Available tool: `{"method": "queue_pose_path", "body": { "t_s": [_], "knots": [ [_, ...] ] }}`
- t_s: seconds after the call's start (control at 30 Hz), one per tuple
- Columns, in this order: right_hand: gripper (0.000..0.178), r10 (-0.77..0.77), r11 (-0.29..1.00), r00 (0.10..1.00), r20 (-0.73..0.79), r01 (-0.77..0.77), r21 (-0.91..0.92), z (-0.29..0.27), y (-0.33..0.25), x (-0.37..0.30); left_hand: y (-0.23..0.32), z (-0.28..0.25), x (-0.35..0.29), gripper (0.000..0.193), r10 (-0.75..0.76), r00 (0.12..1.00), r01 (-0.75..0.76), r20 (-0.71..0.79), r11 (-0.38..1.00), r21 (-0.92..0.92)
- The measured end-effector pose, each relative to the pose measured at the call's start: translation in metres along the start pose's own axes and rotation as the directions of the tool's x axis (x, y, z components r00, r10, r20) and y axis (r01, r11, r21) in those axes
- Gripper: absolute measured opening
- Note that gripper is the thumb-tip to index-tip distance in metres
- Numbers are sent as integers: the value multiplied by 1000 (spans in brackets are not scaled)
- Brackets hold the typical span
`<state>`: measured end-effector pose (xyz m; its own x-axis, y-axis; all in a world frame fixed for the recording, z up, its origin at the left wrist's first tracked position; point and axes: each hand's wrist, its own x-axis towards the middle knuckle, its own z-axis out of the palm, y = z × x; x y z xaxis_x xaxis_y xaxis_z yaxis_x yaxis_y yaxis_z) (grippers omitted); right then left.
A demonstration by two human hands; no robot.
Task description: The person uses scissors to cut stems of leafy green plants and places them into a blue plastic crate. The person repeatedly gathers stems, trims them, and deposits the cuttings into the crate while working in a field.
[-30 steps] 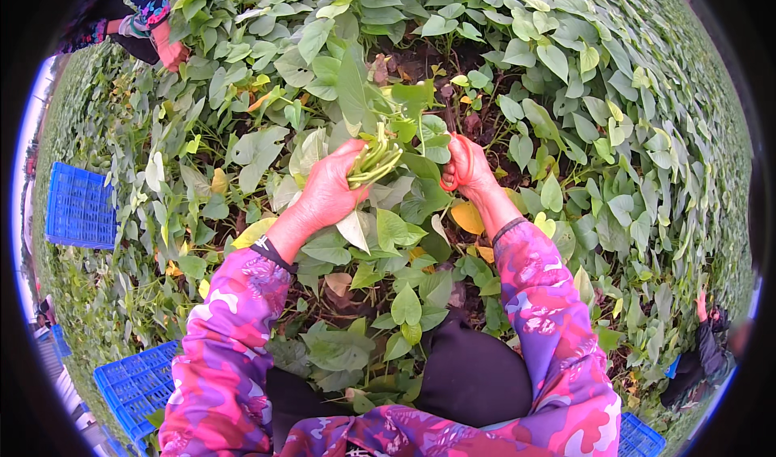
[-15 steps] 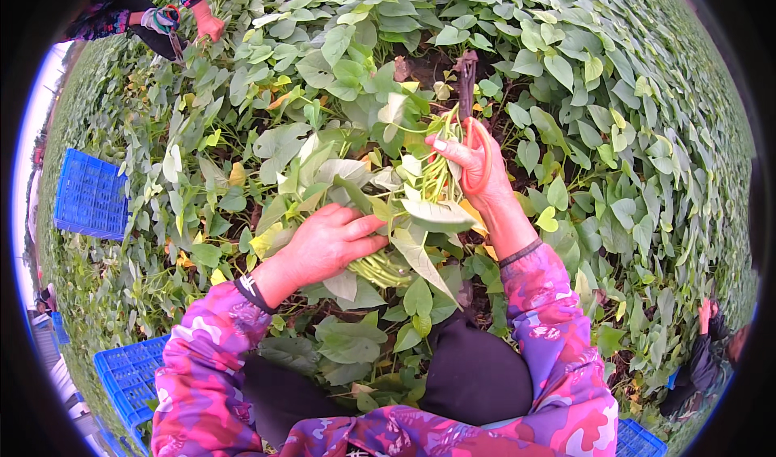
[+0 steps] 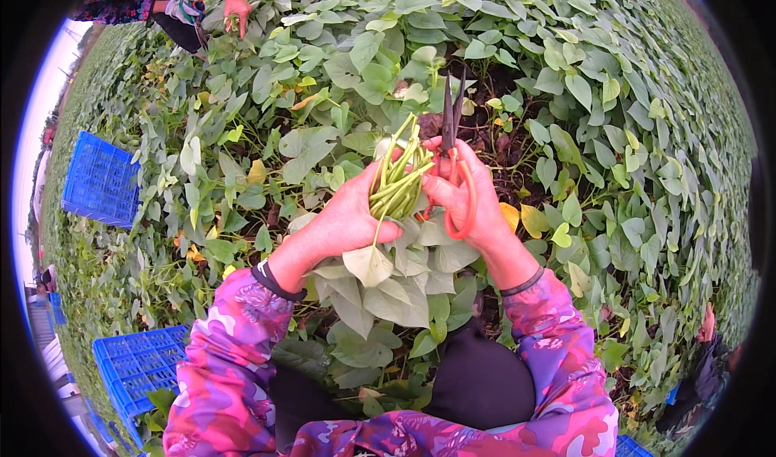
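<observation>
A bunch of green leafy stems [image 3: 402,184] is gripped in my left hand [image 3: 346,214], cut ends pointing up and pale leaf undersides hanging down. My right hand [image 3: 473,198] is closed round the red handles of a pair of scissors [image 3: 458,181]. The dark blades point away from me, slightly parted at the tips. My right thumb and fingertips are right beside the stems; whether they touch them is hard to tell. Under both hands spread the heart-leaved vines [image 3: 356,345].
Blue plastic crates stand at the left, one farther off [image 3: 103,181] and one nearer [image 3: 141,368]; another crate [image 3: 630,447] shows at the lower right edge. A co-worker's hand [image 3: 237,9] reaches into the leaves at upper left. Another person [image 3: 697,380] is at the right rim.
My left hand has moved up and now grips the stem bunch, which my right hand held along with the scissors. The bunch has turned leaves-down, and the scissor blades have parted.
</observation>
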<state>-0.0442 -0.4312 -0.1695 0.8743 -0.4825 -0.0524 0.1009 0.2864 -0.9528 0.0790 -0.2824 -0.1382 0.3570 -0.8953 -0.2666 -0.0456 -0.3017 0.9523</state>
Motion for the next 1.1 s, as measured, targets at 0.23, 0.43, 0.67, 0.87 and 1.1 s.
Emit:
{"method": "queue_pose_path", "body": {
  "t_s": [0.23,0.43,0.67,0.87,1.1],
  "knots": [
    [35,-395,267,891,-223,-121,-956,-92,-69,56,11,-81,-35,75,-210,972,206,-102,978,-45],
    [47,-89,196,990,-106,-87,-977,-121,-47,215,26,-134,-18,41,45,964,-83,-261,987,-135],
    [51,-199,224,922,-333,-288,-931,-134,8,340,-2,-162,133,68,49,980,-64,-191,995,-72],
    [35,8,392,949,315,286,-874,-108,71,339,-23,-169,228,62,264,959,-272,-106,959,-78],
    [27,-132,509,968,215,252,-823,-70,119,249,-47,-152,247,61,-33,992,28,-118,999,-42]
  ]
}}
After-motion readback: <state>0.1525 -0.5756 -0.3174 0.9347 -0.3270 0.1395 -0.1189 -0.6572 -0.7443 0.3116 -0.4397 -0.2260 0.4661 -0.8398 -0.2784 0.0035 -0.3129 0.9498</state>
